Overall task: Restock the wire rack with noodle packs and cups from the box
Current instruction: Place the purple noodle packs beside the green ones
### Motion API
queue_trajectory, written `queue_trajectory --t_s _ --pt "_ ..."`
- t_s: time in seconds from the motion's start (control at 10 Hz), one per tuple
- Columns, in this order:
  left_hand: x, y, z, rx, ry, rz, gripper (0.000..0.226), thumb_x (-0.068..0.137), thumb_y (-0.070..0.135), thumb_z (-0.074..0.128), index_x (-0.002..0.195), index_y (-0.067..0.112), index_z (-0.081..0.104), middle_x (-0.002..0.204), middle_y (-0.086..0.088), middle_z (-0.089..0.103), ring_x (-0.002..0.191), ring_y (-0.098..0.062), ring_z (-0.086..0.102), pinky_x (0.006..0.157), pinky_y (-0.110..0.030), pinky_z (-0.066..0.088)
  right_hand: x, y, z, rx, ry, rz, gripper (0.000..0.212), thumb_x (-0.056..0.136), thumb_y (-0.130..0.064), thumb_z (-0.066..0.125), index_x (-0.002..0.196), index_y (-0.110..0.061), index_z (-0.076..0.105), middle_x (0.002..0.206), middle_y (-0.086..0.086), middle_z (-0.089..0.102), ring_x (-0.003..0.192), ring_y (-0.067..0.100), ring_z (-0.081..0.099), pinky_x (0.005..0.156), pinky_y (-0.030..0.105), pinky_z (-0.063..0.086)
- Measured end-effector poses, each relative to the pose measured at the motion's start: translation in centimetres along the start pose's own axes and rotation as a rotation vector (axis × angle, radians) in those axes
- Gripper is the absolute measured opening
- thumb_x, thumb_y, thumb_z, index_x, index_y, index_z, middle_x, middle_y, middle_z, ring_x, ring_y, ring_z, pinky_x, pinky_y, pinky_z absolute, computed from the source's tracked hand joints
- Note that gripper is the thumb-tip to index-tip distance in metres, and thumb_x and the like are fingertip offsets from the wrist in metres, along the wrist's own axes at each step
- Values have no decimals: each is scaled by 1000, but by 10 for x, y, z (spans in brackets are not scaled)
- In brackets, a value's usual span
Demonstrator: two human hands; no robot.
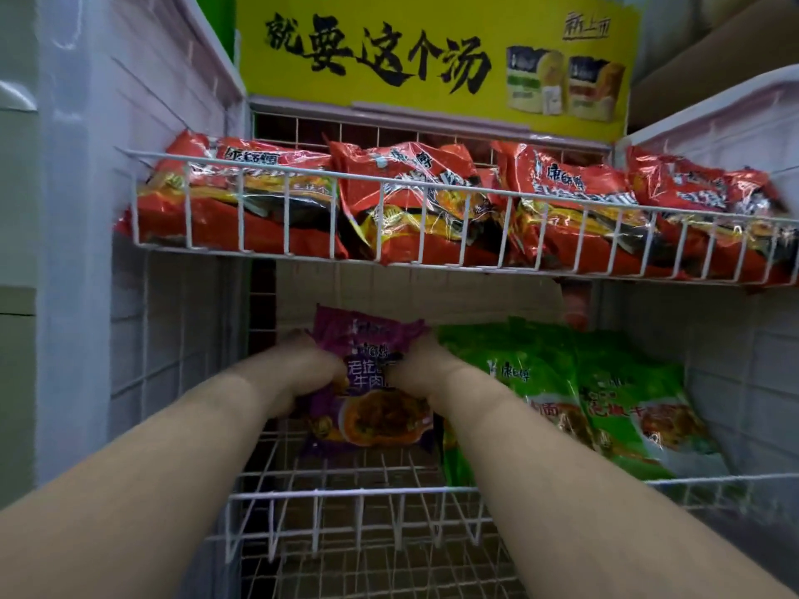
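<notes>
A purple noodle pack (372, 408) is held over the left part of the lower wire shelf (346, 495), tilted with its top toward the back. My left hand (302, 369) grips its left edge and my right hand (415, 365) grips its right edge. Both forearms reach in over the shelf's front rail. Green noodle packs (605, 395) lie side by side on the same shelf, just to the right of the purple pack. The upper wire shelf (432, 188) is filled with red noodle packs (268, 192). The box and cups are out of view.
A yellow poster (432, 54) with black lettering stands behind the top of the rack. Pale panel walls (142, 101) close in the rack on the left and right. A further wire shelf (367, 568) shows below the lower one.
</notes>
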State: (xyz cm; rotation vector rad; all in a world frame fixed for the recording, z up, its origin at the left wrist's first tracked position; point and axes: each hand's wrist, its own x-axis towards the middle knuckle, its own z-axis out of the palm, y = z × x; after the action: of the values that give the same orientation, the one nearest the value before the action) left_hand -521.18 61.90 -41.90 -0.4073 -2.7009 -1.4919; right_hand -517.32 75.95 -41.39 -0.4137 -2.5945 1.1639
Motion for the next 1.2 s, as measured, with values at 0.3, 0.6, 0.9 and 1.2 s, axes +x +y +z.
queue_trajectory --t_s 0.3,0.6,0.9,1.2 --pt "50 -28 9 197 -42 102 33 92 36 63 118 15 63 114 -10 66 100 -23 64 89 -34 56 18 13 26 -578 205 -264 85 95 -3 48 156 -18 -10 125 20 56 107 31 61 79 29 50" --pt "48 -36 13 277 29 85 39 96 51 52 112 17 65 103 -6 66 89 -20 62 72 -27 50 11 10 35 -842 298 -324 51 101 -31 43 147 -13 31 145 23 30 119 34 46 86 38 48" --pt "44 -30 19 636 128 61 66 90 72 35 106 15 63 88 -4 63 74 -17 60 60 -24 47 27 24 39 -478 40 -349 80 97 -25 54 156 -19 1 146 27 27 127 44 41 100 47 42" --pt "-9 13 42 487 55 53 21 94 24 57 77 11 61 70 -9 59 61 -22 56 58 -25 46 -13 25 -1 -461 -278 -473 43 95 -32 60 133 -13 55 125 12 63 105 25 62 78 29 49"
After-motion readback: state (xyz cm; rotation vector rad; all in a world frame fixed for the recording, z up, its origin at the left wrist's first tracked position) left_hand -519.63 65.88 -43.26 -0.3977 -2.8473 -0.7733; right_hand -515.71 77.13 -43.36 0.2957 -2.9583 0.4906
